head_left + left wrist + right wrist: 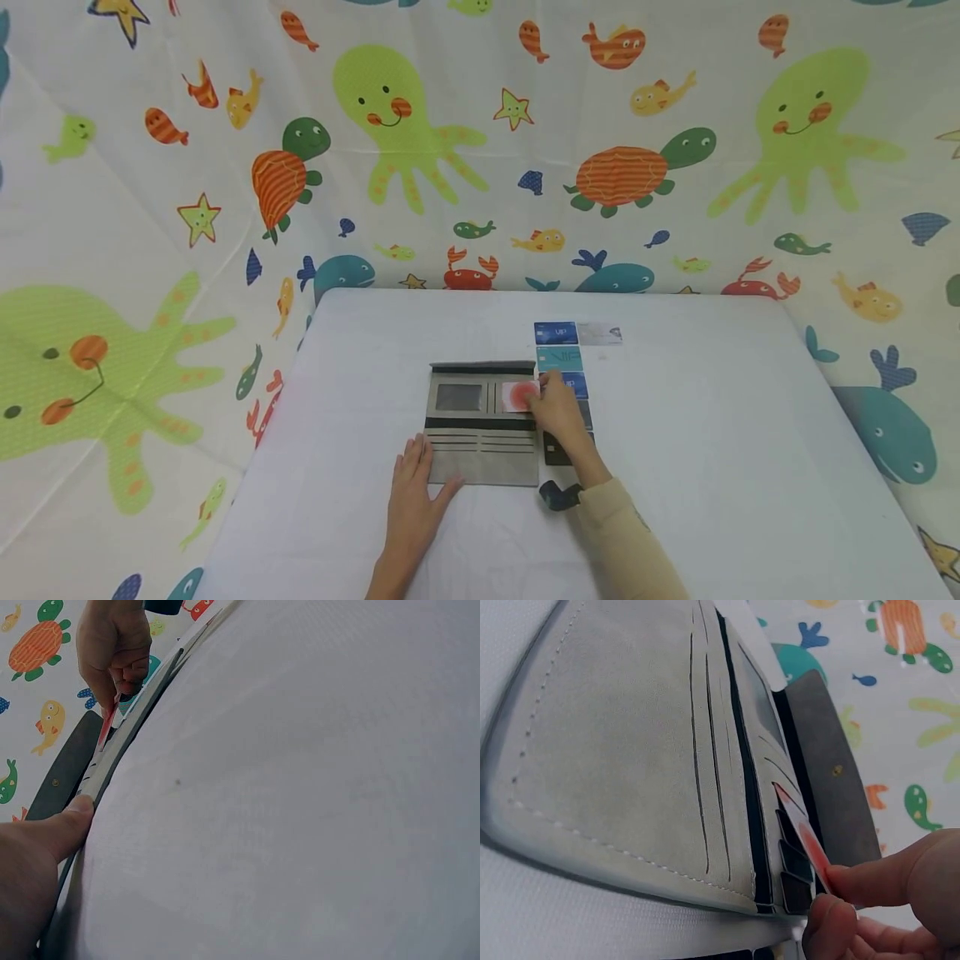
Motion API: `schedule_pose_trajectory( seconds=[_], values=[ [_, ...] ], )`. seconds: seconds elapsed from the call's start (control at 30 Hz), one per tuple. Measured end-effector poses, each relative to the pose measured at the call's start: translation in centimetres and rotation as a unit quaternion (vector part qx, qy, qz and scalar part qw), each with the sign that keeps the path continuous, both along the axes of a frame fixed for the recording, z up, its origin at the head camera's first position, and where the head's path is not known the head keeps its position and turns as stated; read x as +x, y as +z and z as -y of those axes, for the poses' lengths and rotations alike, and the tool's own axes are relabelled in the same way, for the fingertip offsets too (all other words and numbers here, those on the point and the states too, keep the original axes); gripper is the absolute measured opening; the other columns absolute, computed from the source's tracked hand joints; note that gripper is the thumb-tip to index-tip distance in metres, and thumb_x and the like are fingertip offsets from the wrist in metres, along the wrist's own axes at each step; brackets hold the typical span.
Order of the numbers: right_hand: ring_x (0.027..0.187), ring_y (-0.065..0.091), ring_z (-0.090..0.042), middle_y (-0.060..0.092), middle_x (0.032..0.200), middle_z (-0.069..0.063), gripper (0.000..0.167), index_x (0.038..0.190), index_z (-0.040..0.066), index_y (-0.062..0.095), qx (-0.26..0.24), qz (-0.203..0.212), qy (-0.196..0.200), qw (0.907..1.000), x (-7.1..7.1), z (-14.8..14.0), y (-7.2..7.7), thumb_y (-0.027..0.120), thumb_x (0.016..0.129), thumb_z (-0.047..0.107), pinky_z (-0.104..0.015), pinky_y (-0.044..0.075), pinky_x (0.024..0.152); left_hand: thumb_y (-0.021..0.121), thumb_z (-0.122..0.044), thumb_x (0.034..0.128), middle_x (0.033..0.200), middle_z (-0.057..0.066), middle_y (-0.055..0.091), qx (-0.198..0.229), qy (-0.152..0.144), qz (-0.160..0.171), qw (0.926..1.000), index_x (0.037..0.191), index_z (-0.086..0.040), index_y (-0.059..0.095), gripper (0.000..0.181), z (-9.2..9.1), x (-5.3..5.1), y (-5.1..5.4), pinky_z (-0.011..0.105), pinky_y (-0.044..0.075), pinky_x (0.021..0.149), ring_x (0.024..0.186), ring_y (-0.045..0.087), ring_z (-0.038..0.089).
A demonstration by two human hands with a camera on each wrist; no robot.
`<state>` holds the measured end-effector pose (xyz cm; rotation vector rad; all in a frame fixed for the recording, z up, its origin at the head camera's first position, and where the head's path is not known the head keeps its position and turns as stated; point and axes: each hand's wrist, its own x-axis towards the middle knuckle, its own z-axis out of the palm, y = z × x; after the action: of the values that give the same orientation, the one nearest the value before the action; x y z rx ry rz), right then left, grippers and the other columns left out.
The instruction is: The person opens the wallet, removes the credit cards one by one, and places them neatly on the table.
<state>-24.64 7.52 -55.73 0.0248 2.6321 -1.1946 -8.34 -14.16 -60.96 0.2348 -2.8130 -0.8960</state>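
A grey folding wallet (487,468) lies opened out, with a clear window (460,397) at its upper left and rows of card slots. My right hand (561,410) pinches a white card with a red circle (516,395) between thumb and finger. In the right wrist view, one end of that card (804,836) sits at a slot in the wallet's upper panel; how deep it goes cannot be told. With fingers straight, my left hand (414,504) rests on the wallet's lower left edge. Its thumb (71,817) touches the near edge in the left wrist view.
Right of the wallet runs a column of cards: a blue card (556,333), a teal card (559,358), another blue card (576,384) and dark ones partly under my right hand. A pale silver card (600,334) lies beside the top one. All rest on a white table (712,467).
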Motion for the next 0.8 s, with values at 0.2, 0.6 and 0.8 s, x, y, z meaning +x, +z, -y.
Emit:
schedule_pose_trajectory(
  seconds=[0.2,0.6,0.8],
  values=[
    [0.061,0.056,-0.02,0.059,0.078,-0.011,0.04,0.124,0.0,0.048,0.014,0.005,-0.001,0.9999,0.0,-0.4,-0.3,0.064,0.095,0.021,-0.026,0.042,0.049,0.076,-0.048,0.0838,0.157,0.02,0.042,-0.014,0.007,-0.019,0.9997,0.142,0.005,0.051,0.083,-0.1,0.0,-0.4,0.038,0.015,0.13,0.148,0.035,0.039],
    [0.063,0.055,-0.018,0.061,0.078,-0.01,0.04,0.127,0.001,0.048,0.008,-0.027,0.006,0.9996,0.4,-1.6,-0.4,0.063,0.099,0.026,-0.025,0.045,0.053,0.074,-0.049,0.0856,0.16,0.019,0.037,0.0,-0.001,0.006,1.0,0.145,0.005,0.048,0.084,0.1,-0.1,-0.2,0.051,0.023,0.125,0.151,0.03,0.038],
    [0.06,0.056,-0.016,0.06,0.077,-0.009,0.038,0.131,0.003,0.051,-0.045,-0.049,-0.014,0.9976,0.3,-2.6,-0.4,0.062,0.1,0.023,-0.024,0.046,0.051,0.076,-0.048,0.0836,0.158,0.019,0.041,-0.014,0.004,-0.017,0.9997,0.143,0.005,0.05,0.084,0.0,0.0,-0.4,0.038,0.014,0.13,0.149,0.034,0.038]
  ],
)
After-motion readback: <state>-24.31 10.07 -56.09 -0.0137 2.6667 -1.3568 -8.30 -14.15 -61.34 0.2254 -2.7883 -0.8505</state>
